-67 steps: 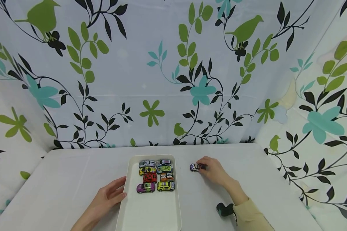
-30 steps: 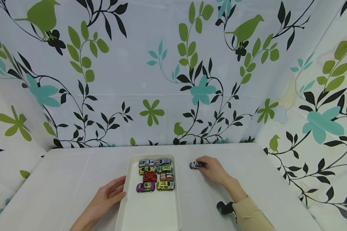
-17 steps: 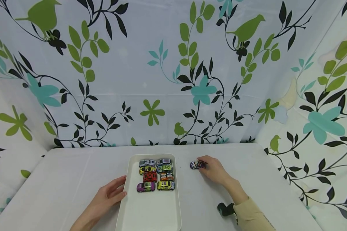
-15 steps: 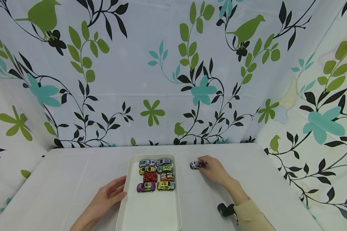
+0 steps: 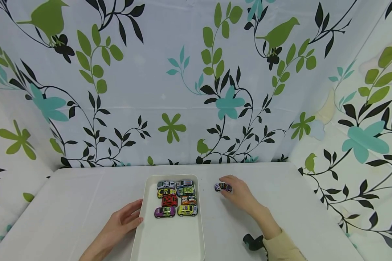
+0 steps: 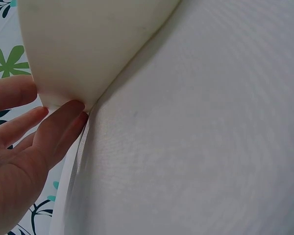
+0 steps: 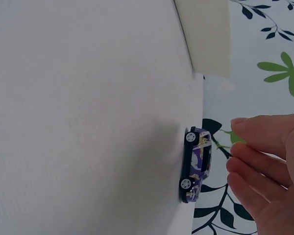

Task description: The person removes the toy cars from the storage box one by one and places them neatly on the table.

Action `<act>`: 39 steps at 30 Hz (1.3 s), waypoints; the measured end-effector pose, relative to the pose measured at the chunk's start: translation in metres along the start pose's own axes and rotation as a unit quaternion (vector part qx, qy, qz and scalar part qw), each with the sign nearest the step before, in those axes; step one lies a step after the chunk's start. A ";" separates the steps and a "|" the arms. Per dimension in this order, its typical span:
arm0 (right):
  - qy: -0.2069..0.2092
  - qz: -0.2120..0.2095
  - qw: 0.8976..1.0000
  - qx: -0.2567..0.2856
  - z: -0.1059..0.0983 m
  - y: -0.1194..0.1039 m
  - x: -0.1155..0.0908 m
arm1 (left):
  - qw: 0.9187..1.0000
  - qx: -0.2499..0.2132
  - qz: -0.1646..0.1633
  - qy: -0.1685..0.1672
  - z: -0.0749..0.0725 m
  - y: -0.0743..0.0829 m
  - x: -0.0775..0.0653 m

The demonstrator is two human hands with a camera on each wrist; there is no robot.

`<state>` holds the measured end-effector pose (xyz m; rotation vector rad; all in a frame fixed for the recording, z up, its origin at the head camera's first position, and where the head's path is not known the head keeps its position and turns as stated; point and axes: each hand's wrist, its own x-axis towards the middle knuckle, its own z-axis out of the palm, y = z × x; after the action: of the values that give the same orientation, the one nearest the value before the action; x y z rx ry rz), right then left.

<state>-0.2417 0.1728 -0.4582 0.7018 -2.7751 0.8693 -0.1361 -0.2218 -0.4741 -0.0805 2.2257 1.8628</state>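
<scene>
Right side: pale tan, long sleeve [image 5: 284, 248], plain, edge loose. Against that edge: black wrist camera [image 5: 253, 242], stubby housing, rounded end, faint greenish tint. Right hand [image 5: 241, 195] bare. Left hand [image 5: 121, 219] bare; visible left forearm [image 5: 96, 248] likewise.

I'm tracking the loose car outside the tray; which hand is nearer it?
Right. The right hand hovers over the loose car; the left hand is across the tray, at its left side.

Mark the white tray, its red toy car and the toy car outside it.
White tray [image 5: 168, 239], head view: bare floor.
Red toy car [image 5: 169, 201], head view: upper body.
Toy car outside the tray [image 7: 196, 161], right wrist view: side, between its wheels.
</scene>
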 end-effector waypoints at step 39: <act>-0.104 -0.152 0.983 -0.017 0.046 -0.092 -0.011 | 1.000 -0.009 0.001 -0.002 0.002 0.002 -0.001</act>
<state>-0.1883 0.0848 -0.4526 1.2362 -2.7403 0.7195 -0.1350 -0.2200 -0.4726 -0.0775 2.2085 1.8827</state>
